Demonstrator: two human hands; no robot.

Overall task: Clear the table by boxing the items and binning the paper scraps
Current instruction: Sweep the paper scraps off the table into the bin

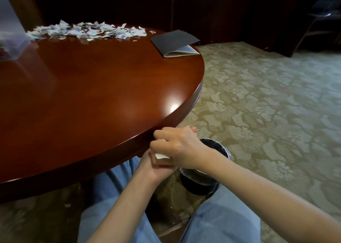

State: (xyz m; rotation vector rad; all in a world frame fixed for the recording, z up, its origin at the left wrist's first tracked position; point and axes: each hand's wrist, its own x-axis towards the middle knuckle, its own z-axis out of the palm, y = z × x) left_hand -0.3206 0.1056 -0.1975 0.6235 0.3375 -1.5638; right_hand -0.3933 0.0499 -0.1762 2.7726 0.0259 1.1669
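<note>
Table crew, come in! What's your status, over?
Right hand gripping white paper scraps, left hand underneath, above round black bin. Big torn-paper pile left on glossy brown table. Nothing in the way.

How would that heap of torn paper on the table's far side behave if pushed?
Probably very light: the paper scraps are small thin pieces lying loose, so they would likely scatter rather than move as one. The glossy table looks slick, so they should slide easily.

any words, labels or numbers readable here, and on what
No text can be read.
paper scraps: purple and blue print, too small and blurred.
dark folder: no writing shows on its cover.
bin: no label shows.
clear container: blurred, nothing legible.
</note>
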